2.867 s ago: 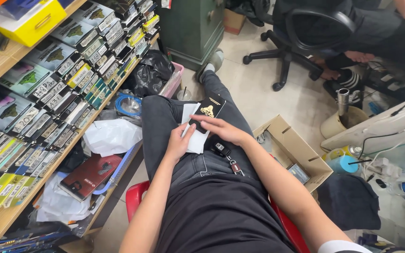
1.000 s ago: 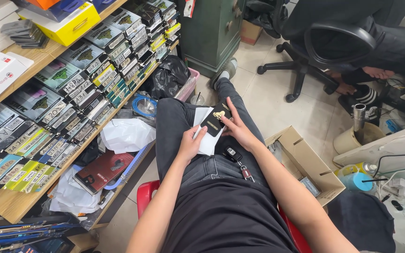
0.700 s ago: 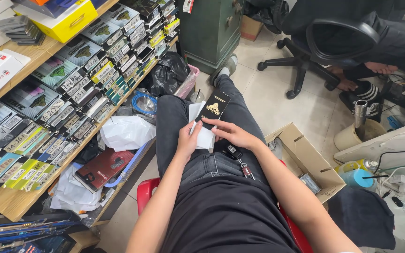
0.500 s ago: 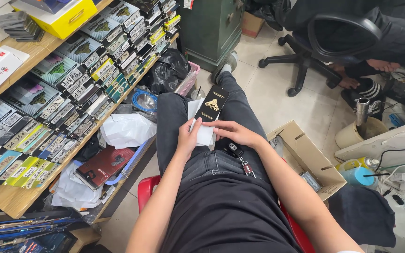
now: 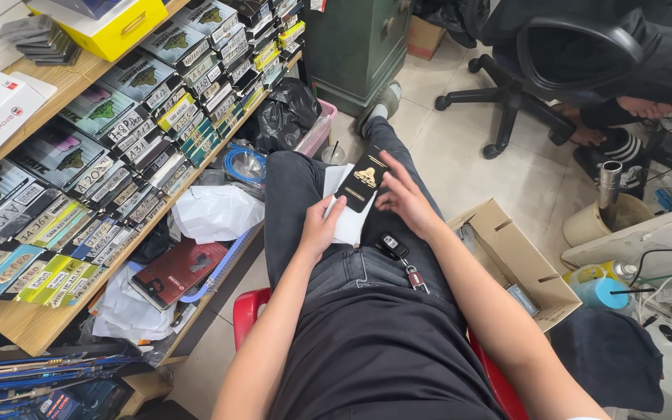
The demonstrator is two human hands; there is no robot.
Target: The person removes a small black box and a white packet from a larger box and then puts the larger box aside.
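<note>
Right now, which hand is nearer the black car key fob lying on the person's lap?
Right. The right hand lies just above the black car key fob; the left hand sits farther off, beside it.

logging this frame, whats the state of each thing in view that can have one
left hand: resting on the white paper on the lap
right hand: fingers spread, touching the black packet
black packet: flat, overlapping the paper
car key: lying on the lap
cardboard box: open
office chair: upright
</note>
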